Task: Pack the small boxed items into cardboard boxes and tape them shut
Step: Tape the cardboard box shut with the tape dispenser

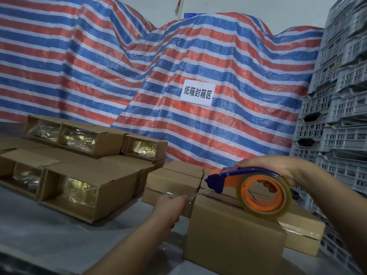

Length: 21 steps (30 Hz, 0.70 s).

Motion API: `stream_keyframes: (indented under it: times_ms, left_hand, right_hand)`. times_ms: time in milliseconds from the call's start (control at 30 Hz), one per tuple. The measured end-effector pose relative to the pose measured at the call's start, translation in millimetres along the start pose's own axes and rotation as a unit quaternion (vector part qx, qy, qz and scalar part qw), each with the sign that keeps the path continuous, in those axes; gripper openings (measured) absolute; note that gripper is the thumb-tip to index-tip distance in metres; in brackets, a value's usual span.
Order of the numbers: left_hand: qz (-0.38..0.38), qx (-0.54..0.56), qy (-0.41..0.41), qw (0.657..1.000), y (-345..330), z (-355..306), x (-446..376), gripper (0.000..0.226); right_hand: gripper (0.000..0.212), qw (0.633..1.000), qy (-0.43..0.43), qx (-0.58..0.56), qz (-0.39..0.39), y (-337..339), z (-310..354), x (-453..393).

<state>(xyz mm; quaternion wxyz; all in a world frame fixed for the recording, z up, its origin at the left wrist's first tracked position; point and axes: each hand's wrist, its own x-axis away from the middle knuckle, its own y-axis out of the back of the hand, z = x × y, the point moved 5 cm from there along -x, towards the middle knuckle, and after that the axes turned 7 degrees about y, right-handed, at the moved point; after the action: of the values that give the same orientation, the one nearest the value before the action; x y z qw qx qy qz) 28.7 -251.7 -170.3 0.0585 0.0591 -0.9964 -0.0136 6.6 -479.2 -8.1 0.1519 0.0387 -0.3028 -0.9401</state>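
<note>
While the left hand (169,203) reaches forward over the grey table (49,235), its fingers (181,198) are curled and pinch the free end of a strip of clear tape (198,192), which stretches up and to the right to the mouth of a tape dispenser (246,185). The dispenser is blue and orange, with a roll of clear tape on an orange core. The right hand (276,167) grips it from above, fingers wrapped over the blue handle and fingertips showing through the hole of the roll. The roll rests on top of a closed cardboard box (232,235), which stands on the table near the front edge, just below and to the right of the left hand. The tape strip crosses the box's far left corner.

To the far left, a pile of small boxed items (79,175) lies on the table: long brown cartons with clear windows that show something shiny and gold-coloured inside. They are stacked in two layers, well apart from the hands. Between this pile and the box being taped sit more plain brown cartons (174,181), closed, touching one another. Another closed carton (303,233) lies just behind and to the right of the taped box.

Behind the table hangs a red, white and blue striped tarpaulin (139,66) carrying a white paper sign (197,93) with black Chinese characters. At the far right stands a tall stack of grey plastic crates (337,106).
</note>
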Motion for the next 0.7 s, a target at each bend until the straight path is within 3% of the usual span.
stream_keyframes:
  times_ms: [333, 600, 700]
  left_hand:
    - [0.050, -0.005, 0.031, 0.998, -20.6, 12.2, 7.9, 0.020]
    - [0.091, -0.052, 0.089, 0.991, -14.9, 16.5, 12.2, 0.035]
    - [0.066, -0.096, 0.093, 0.989, -5.3, 9.6, 6.8, 0.039]
  right_hand:
    - [0.062, 1.000, -0.005, 0.019, -0.002, 1.1, 0.7, -2.3]
    - [0.060, 1.000, 0.001, 0.029, -0.011, -2.1, 3.1, -0.7]
    - [0.058, 1.000, -0.002, 0.012, -0.001, -3.8, 4.4, 0.3]
